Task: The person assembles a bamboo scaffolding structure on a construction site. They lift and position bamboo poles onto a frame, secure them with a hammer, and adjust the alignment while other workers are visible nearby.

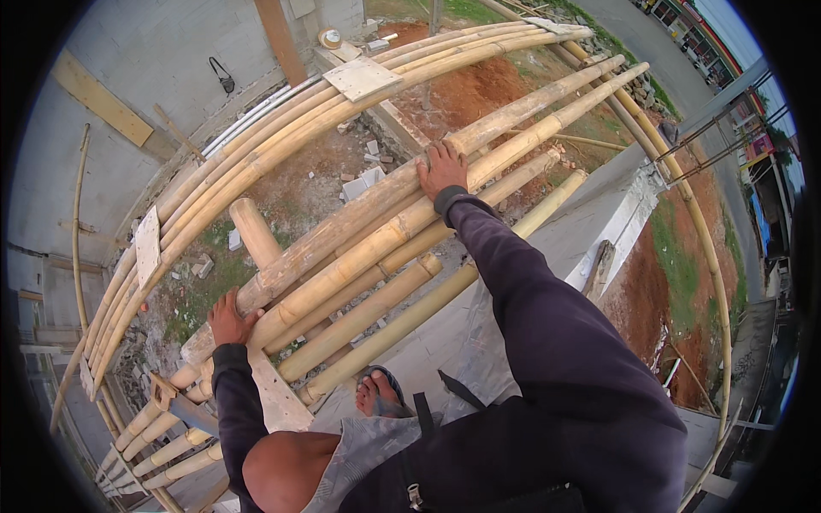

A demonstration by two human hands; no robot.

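A thick, weathered bamboo pole [342, 235] runs slantwise from lower left to upper right in front of me. Near its lower left end my left hand [233, 321] grips it, with the thumb apart from the fingers. Farther up the same pole, my right hand [445, 169] lies over the top, its fingers curled round the far side. Several lighter bamboo poles lie alongside on my side, among them a long yellow pole [389, 235] and a short one [363, 316]. A handsaw [162, 393] with a wooden handle rests on poles at the lower left.
Long bamboo poles [256, 167] with plywood pieces [362, 79] on them bend across the far side. Below are rubble, bricks and red soil [470, 94]. My sandalled foot [379, 393] is beside a concrete wall top [590, 214]. Rebar [705, 150] sticks out at right.
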